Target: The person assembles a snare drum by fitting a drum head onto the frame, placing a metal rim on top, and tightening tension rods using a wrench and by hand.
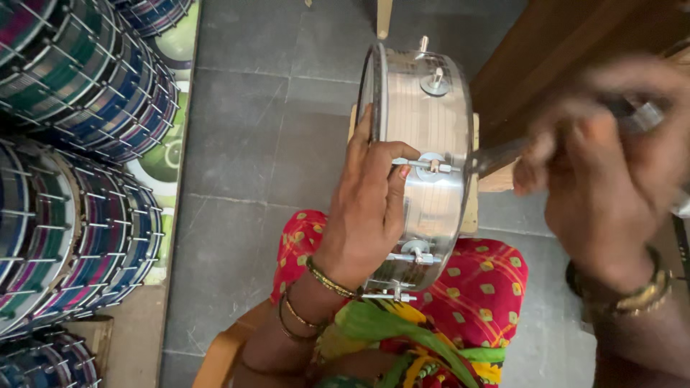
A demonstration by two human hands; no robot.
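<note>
Below you lies grey tiled floor; left of it, stacked striped drums; right of it, brown wooden furniture.

No packages, labels, signs or screens are showing anywhere on the grey tiled floor in this view.

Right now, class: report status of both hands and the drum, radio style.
Left hand gripping shiny metal drum, on edge over lap. Right hand blurred, holding tool against drum's rim. Nothing blocking; finished drums stacked left.
</note>
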